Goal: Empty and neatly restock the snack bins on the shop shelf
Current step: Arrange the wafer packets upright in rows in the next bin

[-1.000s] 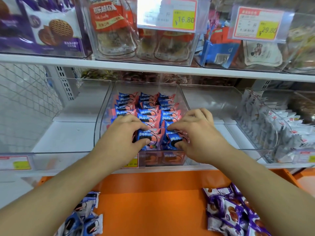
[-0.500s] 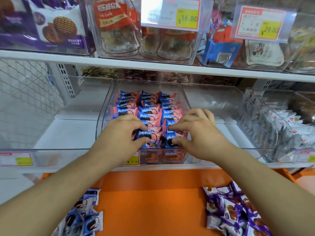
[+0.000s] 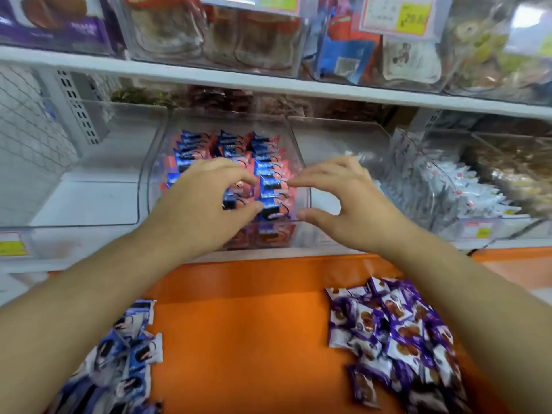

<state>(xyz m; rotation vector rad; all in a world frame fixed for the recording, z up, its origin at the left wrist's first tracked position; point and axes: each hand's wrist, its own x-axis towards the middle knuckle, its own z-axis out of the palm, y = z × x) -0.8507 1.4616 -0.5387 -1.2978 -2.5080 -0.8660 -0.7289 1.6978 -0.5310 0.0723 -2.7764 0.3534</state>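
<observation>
Wire mesh (image 3: 27, 138) backs the shelf far to the left of the clear plastic bin (image 3: 294, 153), and an empty clear bin (image 3: 98, 162) with smooth curved walls stands just left of it. Below and left of the bin, on the orange ledge (image 3: 245, 339), lies a loose heap of glossy blue-and-white cookie packets (image 3: 128, 351).

The left hand (image 3: 203, 204) reaches over the bin's front edge, fingers bent into a half-open claw, thumb and fingertips touching the front packets; whether it actually grips one cannot be told through the blur. Inside the bin the blue-and-pink snack packets (image 3: 265, 162) stand on edge in 3 tidy rows, small, flat, shiny foil pillows running front to back. A price tag behind the bin's front wall is mostly hidden.

The right hand (image 3: 343, 201) hovers at the bin's right front corner, fingers curved and spread, thumb apart from the forefinger in a wide C, holding nothing; its fingertips sit just beside the rightmost row.

Right of the bin stands another clear bin (image 3: 337, 144), empty as far as shows, then a bin of white packets (image 3: 466, 186), crinkled and closely packed. Below and right of the bin, a heap of purple cookie packets (image 3: 394, 333) sprawls on the ledge. Above the bin, a white shelf board (image 3: 268, 82) carries clear tubs of bagged snacks and a yellow price label (image 3: 413, 19).
</observation>
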